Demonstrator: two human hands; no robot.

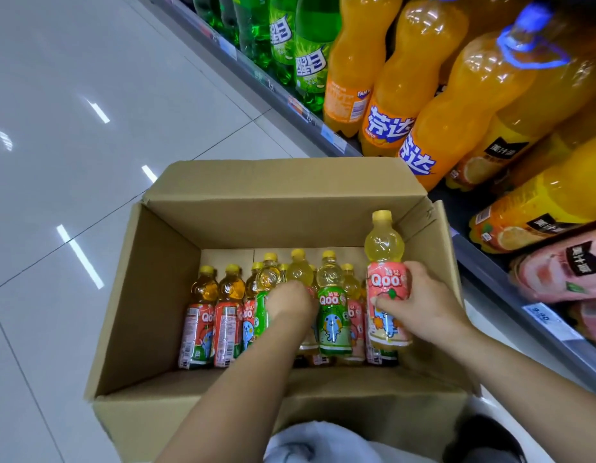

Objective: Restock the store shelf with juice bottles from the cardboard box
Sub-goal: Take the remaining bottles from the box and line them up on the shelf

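right hand [430, 305] grips pink bottle [387, 295] above cardboard box [149, 295] of bottles [223, 315].

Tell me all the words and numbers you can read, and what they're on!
"Qoo": pink-label bottle held in the right hand.
"Qoo": green-label bottle in the cardboard box.
"芬达": big orange soda bottle on the shelf.
"9.90", roughly: shelf price tag, blurred.
Other price tags and the green soda labels: too blurred.
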